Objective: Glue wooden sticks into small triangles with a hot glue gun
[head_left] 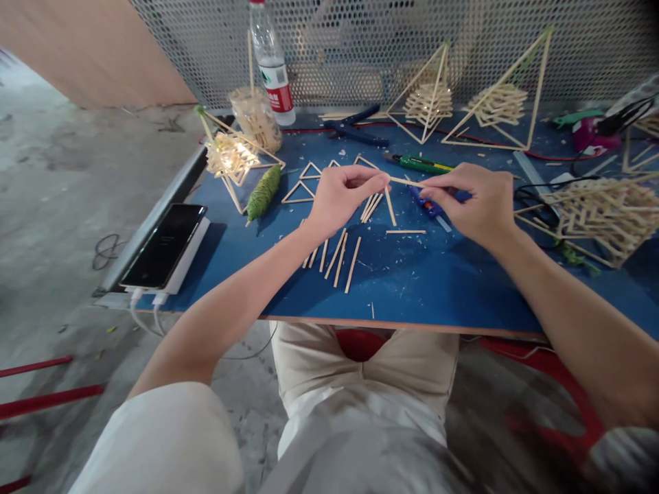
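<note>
A thin wooden stick [406,181] spans the gap between my two hands, roughly level above the table. My left hand [342,195] pinches its left end between thumb and fingertips. My right hand [473,202] is closed on the other end. A second stick [391,207] slants down just below my left fingertips; whether it touches them I cannot tell. Small stick triangles [298,193] lie behind my left hand. Several loose sticks [353,265] are spread in front of it, and a single stick [406,232] lies below the gap. Behind the right hand is a green utility knife [425,164].
A phone [165,245] on a white block, a green yarn bundle [264,193] and a lit stick structure [230,159] occupy the left. Behind stand a jar [256,116], a bottle [274,75] and pliers [356,128]. Pyramid frames [428,103] and a larger stick structure [607,216] are rightward.
</note>
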Available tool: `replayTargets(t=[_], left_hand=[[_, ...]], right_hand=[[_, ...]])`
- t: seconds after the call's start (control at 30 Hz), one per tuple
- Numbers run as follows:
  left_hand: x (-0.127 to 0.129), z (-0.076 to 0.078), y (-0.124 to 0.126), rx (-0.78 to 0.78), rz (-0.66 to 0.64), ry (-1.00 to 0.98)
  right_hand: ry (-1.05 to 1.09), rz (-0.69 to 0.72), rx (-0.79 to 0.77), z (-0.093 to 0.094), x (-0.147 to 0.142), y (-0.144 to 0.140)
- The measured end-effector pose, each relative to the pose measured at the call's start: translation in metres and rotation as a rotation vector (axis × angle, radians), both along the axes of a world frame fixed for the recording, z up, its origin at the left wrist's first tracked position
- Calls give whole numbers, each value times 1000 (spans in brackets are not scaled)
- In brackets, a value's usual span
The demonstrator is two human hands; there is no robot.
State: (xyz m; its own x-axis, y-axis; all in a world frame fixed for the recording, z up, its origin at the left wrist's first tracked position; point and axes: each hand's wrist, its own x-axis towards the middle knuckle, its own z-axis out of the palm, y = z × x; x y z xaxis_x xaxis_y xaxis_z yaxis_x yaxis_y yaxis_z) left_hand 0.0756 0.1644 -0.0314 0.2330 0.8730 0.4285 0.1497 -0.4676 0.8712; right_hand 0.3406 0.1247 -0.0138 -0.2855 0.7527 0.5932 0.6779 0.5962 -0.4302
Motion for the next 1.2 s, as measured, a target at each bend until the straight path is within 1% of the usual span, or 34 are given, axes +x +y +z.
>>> replayTargets(t=[0.17,0.33,0.4,0.47,0.53,0.6,0.67,0.73,0.87,1.07,1.2], left_hand=[[-1,0,-1,10,-3,15],[-1,2,-1,-7,-11,26],[-2,4,-1,4,-32,44],[-2,6,-2,10,-72,108],[-2,8,-4,4,-124,190],[-1,9,-6,5,-154,220],[0,8,-6,13,-136,177],[0,7,-5,5,-83,92],[0,2,1,-58,1,-44],[2,-2,1,-146,-3,-51],[1,1,-2,-129,-54,-8]], right_hand=[[16,-26,-10,1,-1,-1],[33,-50,41,-3,-1,4],[48,-51,75,-5,-1,6],[58,-49,102,-7,-1,7],[69,-52,112,-8,-2,7],[107,-65,103,-8,-3,5],[167,-67,82,-8,-4,4],[200,-53,50,-8,-4,3],[176,-50,34,-9,-5,3],[210,-96,50,-11,-7,4],[216,-94,74,-10,-5,5]])
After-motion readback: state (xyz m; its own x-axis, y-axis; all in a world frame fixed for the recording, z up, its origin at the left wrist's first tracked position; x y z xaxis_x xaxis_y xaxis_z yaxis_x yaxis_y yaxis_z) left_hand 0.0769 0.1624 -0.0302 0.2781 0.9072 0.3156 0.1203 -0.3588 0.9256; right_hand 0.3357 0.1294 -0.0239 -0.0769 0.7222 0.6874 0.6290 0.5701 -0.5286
